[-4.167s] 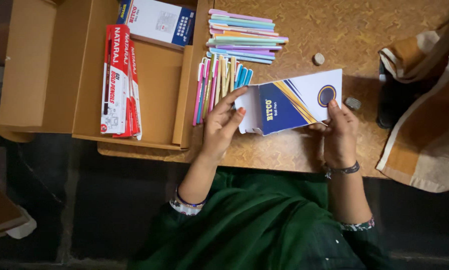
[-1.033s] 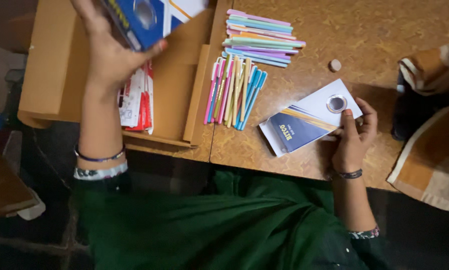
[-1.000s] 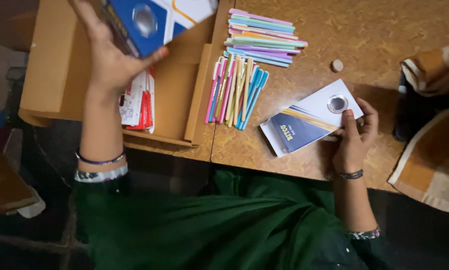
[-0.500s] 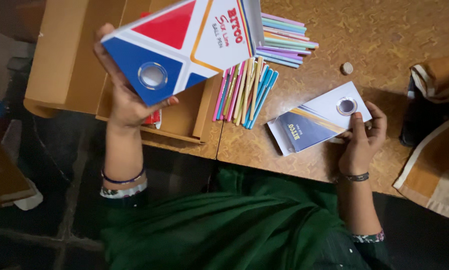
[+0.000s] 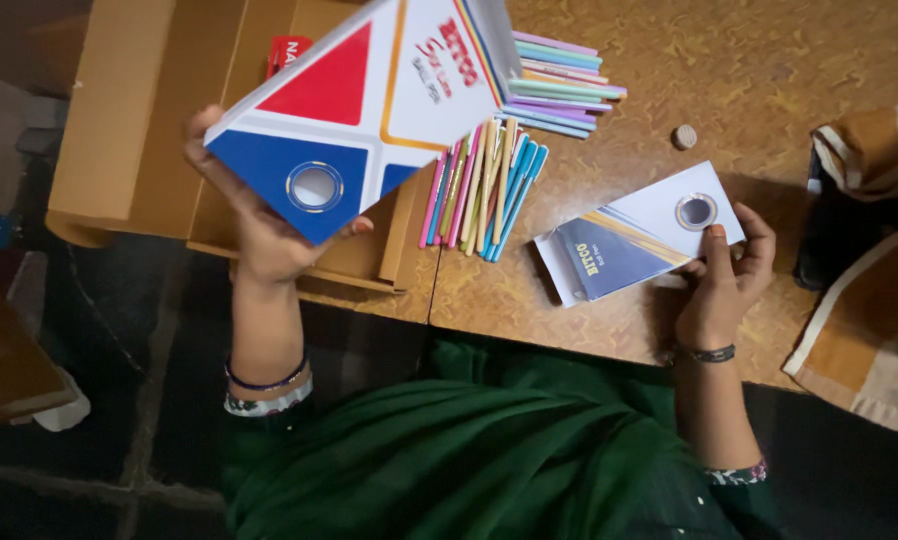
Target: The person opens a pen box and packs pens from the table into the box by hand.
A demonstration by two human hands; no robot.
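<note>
My left hand (image 5: 269, 235) grips a large white, red and blue pen box (image 5: 369, 105) by its blue end and holds it up above the open cardboard carton (image 5: 139, 120). My right hand (image 5: 724, 275) rests on the table, with its fingers on the right end of a smaller flat blue and white pen box (image 5: 639, 245) that has a round window. Between the two boxes lies a fanned bunch of coloured pens (image 5: 484, 190), and a second pile of pastel pens (image 5: 559, 85) lies farther back, partly hidden by the lifted box.
A red pencil pack (image 5: 287, 52) peeks out inside the carton. A small round stopper (image 5: 684, 136) sits on the patterned wooden table (image 5: 729, 70). A brown and white cloth over a dark object (image 5: 869, 250) lies at the right edge. Dark floor lies below.
My left hand has taken the large box out of the carton and brought it up and to the right. My right hand stays on the smaller box.
</note>
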